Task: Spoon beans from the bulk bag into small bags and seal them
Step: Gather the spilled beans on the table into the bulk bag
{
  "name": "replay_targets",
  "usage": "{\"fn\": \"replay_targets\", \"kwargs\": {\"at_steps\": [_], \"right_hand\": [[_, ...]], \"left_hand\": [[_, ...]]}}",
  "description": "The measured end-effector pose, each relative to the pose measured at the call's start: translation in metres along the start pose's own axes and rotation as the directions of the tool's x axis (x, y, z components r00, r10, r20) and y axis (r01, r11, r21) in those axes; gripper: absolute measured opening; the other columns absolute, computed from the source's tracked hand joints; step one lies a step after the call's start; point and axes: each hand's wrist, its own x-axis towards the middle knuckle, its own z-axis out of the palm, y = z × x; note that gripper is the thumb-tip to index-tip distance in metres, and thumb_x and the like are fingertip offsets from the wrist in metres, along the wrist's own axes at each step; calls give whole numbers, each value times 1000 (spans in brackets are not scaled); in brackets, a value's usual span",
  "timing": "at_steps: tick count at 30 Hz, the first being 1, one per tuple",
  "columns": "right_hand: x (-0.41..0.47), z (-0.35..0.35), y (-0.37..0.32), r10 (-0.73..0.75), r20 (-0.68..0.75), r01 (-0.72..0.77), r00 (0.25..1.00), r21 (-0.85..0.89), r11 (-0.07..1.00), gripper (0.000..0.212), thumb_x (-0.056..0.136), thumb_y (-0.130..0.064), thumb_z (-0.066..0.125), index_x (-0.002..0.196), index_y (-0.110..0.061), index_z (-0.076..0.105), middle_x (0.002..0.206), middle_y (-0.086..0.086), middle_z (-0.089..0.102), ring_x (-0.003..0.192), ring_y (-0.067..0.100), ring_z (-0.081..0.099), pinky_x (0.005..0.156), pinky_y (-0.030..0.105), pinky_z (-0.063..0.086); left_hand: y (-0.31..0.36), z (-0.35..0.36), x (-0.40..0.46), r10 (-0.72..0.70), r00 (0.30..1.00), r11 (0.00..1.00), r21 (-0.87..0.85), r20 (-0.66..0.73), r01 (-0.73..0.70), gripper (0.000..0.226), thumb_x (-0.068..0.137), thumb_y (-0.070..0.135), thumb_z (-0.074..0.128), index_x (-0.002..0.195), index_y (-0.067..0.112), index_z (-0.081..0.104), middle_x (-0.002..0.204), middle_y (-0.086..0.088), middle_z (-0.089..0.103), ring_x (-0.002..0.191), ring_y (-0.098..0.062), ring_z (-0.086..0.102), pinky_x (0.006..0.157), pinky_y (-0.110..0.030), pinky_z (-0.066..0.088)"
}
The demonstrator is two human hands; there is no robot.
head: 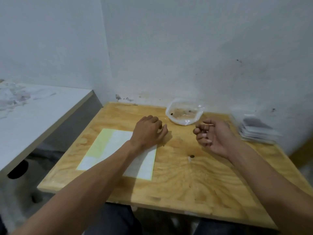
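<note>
Two hands over the tabletop (177, 180), no spoon visible. Left hand (149, 131) lies palm down at the far right corner of the paper sheet (108, 150), fingers loosely curled toward the wood; can't tell if they pinch anything. Right hand (213, 134) is palm up, raised a little, fingers curled in; something thin and pale crosses the fingertips, too blurred to name, so can't tell if it holds a thing. Bulk bag (184, 113) sits far centre against the wall (186, 48), mouth open, nearly empty, only a few beans and some residue show. Stack of small bags (257, 131) lies at the far right edge, blurred; some look dark, maybe filled, can't confirm. One loose bean (191, 156) rests on the wood between the hands, nearer than both. White side table (42, 112) at left holds crumpled plastic.

Judgement: the task looks late, bulk bag about spent, hands between steps, likely gathering strays. Next move calls for pinching that loose bean, or reaching right for a small bag, opening its mouth, and finding the spoon. Bag film is slippery, so expect it to need both hands.
</note>
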Motion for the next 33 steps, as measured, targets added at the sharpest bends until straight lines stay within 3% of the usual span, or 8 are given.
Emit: {"fn": "replay_targets", "kwargs": {"at_steps": [3, 6, 11, 15, 20, 24, 28, 33], "right_hand": [[-19, -9, 3, -315, -45, 194, 948, -702, 685, 23, 88, -31, 73, 79, -9, 75, 51, -6, 51, 41, 6, 42, 38, 15, 31], [-34, -16, 16, -327, 148, 307, 934, -799, 516, 10, 79, -27, 85, 85, -20, 83, 56, -15, 66, 53, -7, 59, 52, 3, 40], [-26, -31, 32, -285, 181, 278, 941, -895, 348, 25, 70, -35, 90, 93, -31, 84, 84, -19, 78, 86, -11, 69, 72, 1, 44], [-25, -27, 35, -318, 195, 312, 928, -873, 374, 10, 77, -32, 86, 86, -26, 84, 78, -12, 78, 76, -2, 70, 71, 11, 47], [-34, -34, 20, -281, 54, 248, 958, -647, 721, 17, 85, -30, 79, 88, -13, 81, 52, -8, 48, 43, 7, 34, 44, 21, 26], [-43, -41, 13, -259, 76, 222, 963, -766, 603, 15, 79, -32, 84, 90, -22, 83, 79, -9, 79, 75, 3, 73, 66, 11, 51], [-48, -45, 18, -161, 175, 233, 971, -836, 498, 31, 69, -32, 91, 99, -28, 83, 101, -16, 78, 98, -11, 67, 78, 2, 47], [-48, -40, 27, -186, 244, 298, 952, -880, 369, 27, 71, -33, 90, 97, -27, 83, 88, -14, 79, 81, -9, 67, 67, 2, 43]], "left_hand": [[18, 5, 4, 103, 983, 972, -224, 149, -68, 39, 90, 40, 53, 84, 8, 74, 87, -3, 71, 83, -22, 65, 66, -30, 52], [26, 9, 4, 123, 925, 946, -324, 361, 1, 53, 90, 51, 52, 111, 7, 74, 127, -7, 67, 119, -23, 60, 96, -37, 52], [27, 6, 7, 57, 834, 954, -275, 549, 116, 61, 99, 55, 53, 146, 17, 53, 161, 0, 39, 150, -14, 31, 122, -32, 28], [27, 8, 6, 29, 830, 953, -265, 557, 145, 65, 98, 58, 52, 150, 18, 50, 162, 4, 37, 151, -11, 29, 122, -33, 27], [28, 8, 8, 28, 845, 954, -267, 534, 137, 63, 97, 58, 54, 145, 18, 55, 159, 2, 43, 147, -13, 37, 116, -31, 36], [29, 7, 10, 24, 851, 956, -262, 525, 134, 59, 97, 55, 56, 142, 17, 57, 156, 2, 47, 144, -14, 40, 113, -31, 38], [29, 5, 10, 9, 846, 951, -266, 534, 158, 60, 96, 55, 58, 144, 18, 56, 156, 4, 47, 145, -13, 39, 116, -33, 37], [31, 2, 9, -9, 845, 943, -276, 535, 185, 59, 96, 54, 59, 143, 19, 57, 155, 6, 47, 145, -11, 38, 117, -33, 35]]}}
